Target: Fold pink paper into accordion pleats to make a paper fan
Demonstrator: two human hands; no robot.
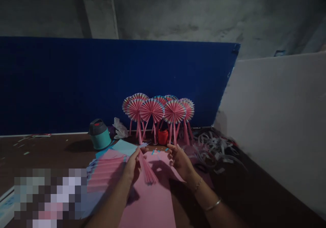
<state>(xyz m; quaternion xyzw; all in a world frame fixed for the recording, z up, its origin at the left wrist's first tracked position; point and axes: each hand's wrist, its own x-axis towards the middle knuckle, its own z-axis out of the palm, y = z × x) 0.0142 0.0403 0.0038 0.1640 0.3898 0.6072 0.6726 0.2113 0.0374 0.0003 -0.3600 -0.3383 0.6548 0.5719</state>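
Between the thumb and fingers of my left hand (131, 164) is a pleated pink paper (148, 172), pinched near its upper end and fanning out toward me. My right hand (181, 161) is to the right of it, with loosely bent, parted fingers and nothing visible in them. Both hands are above a large flat pink sheet (150, 209). Creased pink paper (105, 177) lies left of my left hand, and a light blue sheet (124, 147) is behind that. Several round pink paper fans (152, 110) with long pink handles stand at the back.
A teal pot with a dark lid (100, 136) stands at the back left, beside crumpled clear plastic (120, 128). A red container (163, 137) sits among the fan handles. Tangled pale strips (221, 148) lie at right. A blue panel (76, 85) borders the table's back.
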